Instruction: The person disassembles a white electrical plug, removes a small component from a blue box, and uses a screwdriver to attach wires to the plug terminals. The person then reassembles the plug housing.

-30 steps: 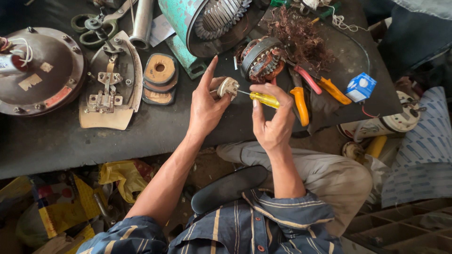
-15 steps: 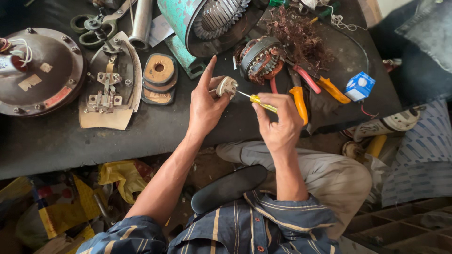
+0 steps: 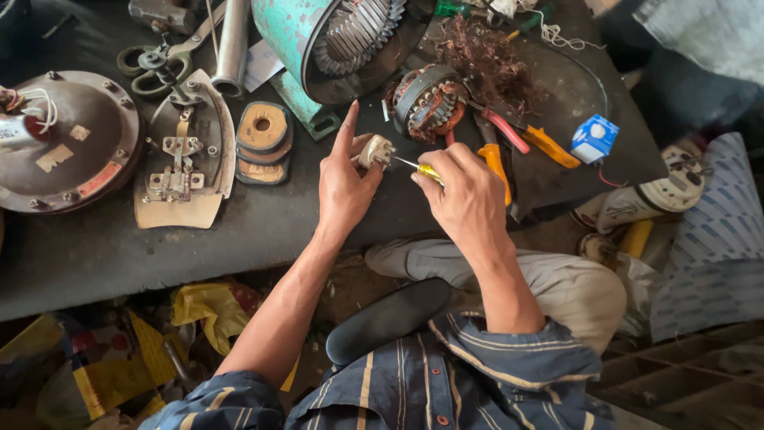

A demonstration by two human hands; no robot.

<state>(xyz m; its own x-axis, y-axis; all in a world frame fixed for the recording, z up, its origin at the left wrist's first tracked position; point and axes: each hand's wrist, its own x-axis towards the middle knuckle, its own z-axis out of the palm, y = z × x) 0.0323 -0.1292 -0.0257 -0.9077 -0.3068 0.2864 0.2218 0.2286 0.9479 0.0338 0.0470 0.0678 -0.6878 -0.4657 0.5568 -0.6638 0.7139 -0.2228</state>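
My left hand (image 3: 344, 185) pinches the small white plug (image 3: 375, 150), forefinger sticking up. My right hand (image 3: 465, 193) is closed round the yellow screwdriver (image 3: 422, 169). Its shaft runs left and slightly up into the plug, just below the copper-wound coil (image 3: 428, 101).

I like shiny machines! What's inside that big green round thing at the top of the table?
Inside the green motor housing you can see a ring of grey metal fins, packed side by side around the opening. Anything deeper in is hidden, because the fins and dark shadow cover it.
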